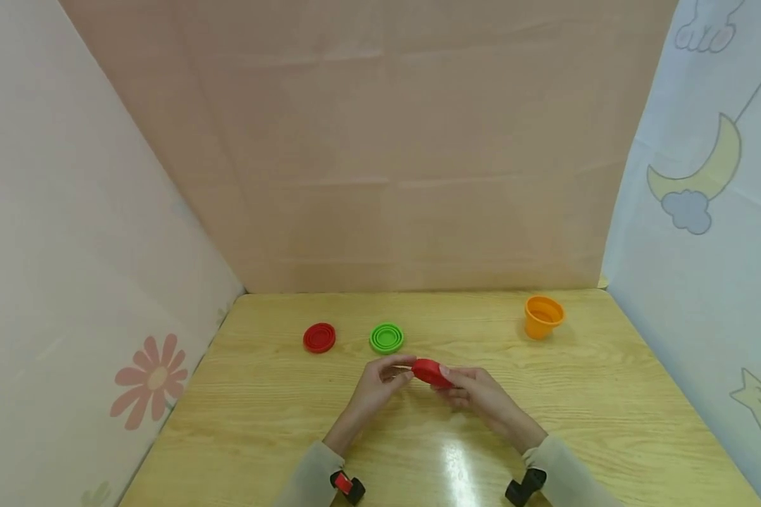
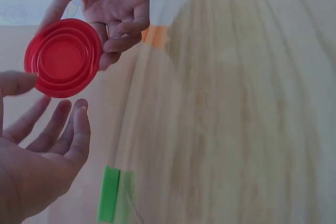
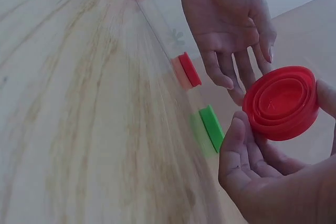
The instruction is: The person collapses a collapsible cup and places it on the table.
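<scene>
Both hands hold a red collapsible cup (image 1: 430,372), folded flat into a disc and tilted above the table. My right hand (image 1: 482,398) grips its right side, thumb on the rim and fingers beneath. At the opposite edge, my left hand (image 1: 375,387) pinches the rim lightly between thumb and index finger, the other fingers loosely spread. Concentric rings show on the cup's face in the left wrist view. Just beyond the hands lies a flat green collapsible cup (image 1: 387,339). A second red collapsible cup (image 1: 319,338), also flat, lies to its left.
An orange cup (image 1: 542,317), expanded to full height, stands at the back right of the wooden table (image 1: 260,422). A plain backdrop (image 1: 387,155) rises behind the table, with patterned sheets on both sides.
</scene>
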### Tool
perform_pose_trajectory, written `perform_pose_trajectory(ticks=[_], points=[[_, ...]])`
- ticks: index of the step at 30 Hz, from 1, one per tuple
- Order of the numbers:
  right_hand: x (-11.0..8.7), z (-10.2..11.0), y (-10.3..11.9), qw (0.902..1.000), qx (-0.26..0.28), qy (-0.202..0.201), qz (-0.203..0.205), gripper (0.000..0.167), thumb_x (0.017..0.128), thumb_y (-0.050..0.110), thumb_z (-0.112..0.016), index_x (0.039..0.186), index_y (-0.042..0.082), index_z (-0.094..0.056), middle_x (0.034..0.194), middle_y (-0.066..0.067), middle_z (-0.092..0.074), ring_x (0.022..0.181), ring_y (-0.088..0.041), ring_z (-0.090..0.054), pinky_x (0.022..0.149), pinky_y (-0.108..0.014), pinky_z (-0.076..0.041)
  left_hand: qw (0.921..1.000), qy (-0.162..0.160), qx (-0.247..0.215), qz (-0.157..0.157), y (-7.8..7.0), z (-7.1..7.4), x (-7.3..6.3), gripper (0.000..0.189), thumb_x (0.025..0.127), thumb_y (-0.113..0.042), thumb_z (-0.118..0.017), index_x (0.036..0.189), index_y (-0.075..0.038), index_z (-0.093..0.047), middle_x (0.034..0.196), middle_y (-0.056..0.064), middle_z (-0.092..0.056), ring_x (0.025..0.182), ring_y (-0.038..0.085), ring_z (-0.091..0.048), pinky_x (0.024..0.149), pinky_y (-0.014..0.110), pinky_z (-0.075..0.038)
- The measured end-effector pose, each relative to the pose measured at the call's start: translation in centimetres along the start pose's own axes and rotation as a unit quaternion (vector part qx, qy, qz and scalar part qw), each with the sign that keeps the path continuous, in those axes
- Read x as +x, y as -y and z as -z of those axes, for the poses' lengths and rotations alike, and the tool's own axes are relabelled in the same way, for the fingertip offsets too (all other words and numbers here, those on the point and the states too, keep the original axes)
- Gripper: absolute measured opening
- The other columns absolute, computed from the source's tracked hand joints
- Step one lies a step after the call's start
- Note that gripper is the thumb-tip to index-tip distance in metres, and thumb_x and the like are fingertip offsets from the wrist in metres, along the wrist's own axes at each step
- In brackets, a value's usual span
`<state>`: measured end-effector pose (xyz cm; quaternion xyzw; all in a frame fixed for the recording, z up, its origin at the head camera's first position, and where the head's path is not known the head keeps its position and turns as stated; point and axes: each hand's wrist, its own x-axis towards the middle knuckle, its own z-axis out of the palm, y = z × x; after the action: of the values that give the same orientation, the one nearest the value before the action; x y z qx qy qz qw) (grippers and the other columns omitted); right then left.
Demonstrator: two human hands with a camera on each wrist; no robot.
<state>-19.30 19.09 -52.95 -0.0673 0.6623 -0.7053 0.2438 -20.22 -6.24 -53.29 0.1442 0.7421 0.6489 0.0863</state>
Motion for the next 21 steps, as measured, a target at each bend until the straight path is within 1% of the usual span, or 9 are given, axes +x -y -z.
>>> perform_pose_trajectory(ticks=[2,4,8,11,13,15,17,19,21], points=[[-0.02,-0.10,0.00,0.9999,0.001,0.010,0.001,0.059,0.109,0.040,-0.056,0.140,-0.010,-0.060,0.122,-0.013,-0.077,0.109,-0.019,-0.073,0.097,-0.029,-0.061,0.9998,0.008,0.016,-0.006,0.09,0.08,0.01,0.034,0.101,-0.022,-0.072,0.134,-0.016,-0.071,0.135,0.008,-0.072,0.124,0.029,-0.069,0.098,0.022,-0.058],[0.03,-0.17,0.05,0.9998,0.000,0.021,0.001,0.059,0.110,0.040,-0.054,0.140,-0.010,-0.059,0.121,-0.011,-0.077,0.110,-0.019,-0.073,0.097,-0.029,-0.061,0.9997,0.011,0.021,-0.009,0.15,0.14,0.06,0.034,0.100,-0.025,-0.074,0.133,-0.018,-0.072,0.134,0.007,-0.073,0.124,0.028,-0.069,0.097,0.018,-0.057],[0.20,-0.19,0.09,0.9992,0.012,0.039,0.003,0.058,0.111,0.039,-0.052,0.140,-0.011,-0.059,0.117,-0.009,-0.078,0.106,-0.017,-0.073,0.094,-0.029,-0.061,0.9994,0.005,0.026,-0.024,0.18,0.12,0.11,0.030,0.100,-0.025,-0.073,0.128,-0.016,-0.074,0.128,0.008,-0.076,0.118,0.019,-0.072,0.097,0.020,-0.059],[0.20,-0.15,0.08,0.9989,0.011,0.046,0.004,0.060,0.112,0.041,-0.049,0.139,-0.011,-0.059,0.115,-0.009,-0.078,0.103,-0.017,-0.072,0.091,-0.029,-0.062,0.9991,-0.002,0.031,-0.027,0.24,0.03,0.13,0.027,0.100,-0.026,-0.073,0.125,-0.015,-0.075,0.124,0.008,-0.077,0.112,0.012,-0.073,0.096,0.021,-0.059],[0.13,-0.16,0.11,0.9989,0.006,0.045,0.002,0.062,0.112,0.044,-0.047,0.138,-0.011,-0.060,0.114,-0.010,-0.078,0.103,-0.018,-0.072,0.090,-0.029,-0.062,0.9991,-0.007,0.035,-0.025,0.29,-0.07,0.22,0.026,0.100,-0.027,-0.074,0.123,-0.015,-0.076,0.122,0.008,-0.078,0.108,0.009,-0.073,0.094,0.020,-0.059],[0.01,-0.20,0.18,0.9992,0.001,0.040,0.001,0.064,0.112,0.047,-0.045,0.138,-0.010,-0.060,0.115,-0.010,-0.078,0.104,-0.020,-0.073,0.090,-0.030,-0.063,0.9989,-0.011,0.038,-0.026,0.32,-0.20,0.30,0.026,0.100,-0.027,-0.074,0.122,-0.014,-0.076,0.120,0.009,-0.078,0.105,0.009,-0.074,0.092,0.019,-0.060],[-0.07,-0.26,0.28,0.9996,0.003,0.028,-0.001,0.065,0.111,0.048,-0.047,0.139,-0.009,-0.060,0.115,-0.008,-0.078,0.104,-0.020,-0.073,0.091,-0.031,-0.063,0.9990,-0.015,0.036,-0.023,0.33,-0.33,0.42,0.026,0.100,-0.026,-0.074,0.121,-0.012,-0.076,0.118,0.010,-0.079,0.103,0.009,-0.074,0.089,0.018,-0.060],[-0.11,-0.26,0.35,0.9999,0.006,0.016,0.003,0.065,0.110,0.047,-0.050,0.140,-0.010,-0.059,0.114,-0.006,-0.078,0.104,-0.018,-0.073,0.093,-0.031,-0.063,0.9994,-0.017,0.026,-0.015,0.35,-0.43,0.48,0.025,0.100,-0.024,-0.073,0.120,-0.010,-0.077,0.117,0.012,-0.078,0.101,0.010,-0.074,0.088,0.021,-0.062],[-0.24,-0.21,0.42,0.9999,0.005,0.005,0.011,0.063,0.110,0.043,-0.052,0.142,-0.012,-0.056,0.115,-0.003,-0.078,0.104,-0.016,-0.074,0.094,-0.031,-0.063,0.9997,-0.018,0.013,-0.007,0.40,-0.49,0.51,0.024,0.100,-0.021,-0.073,0.120,-0.008,-0.077,0.116,0.014,-0.078,0.100,0.012,-0.075,0.088,0.026,-0.064]])
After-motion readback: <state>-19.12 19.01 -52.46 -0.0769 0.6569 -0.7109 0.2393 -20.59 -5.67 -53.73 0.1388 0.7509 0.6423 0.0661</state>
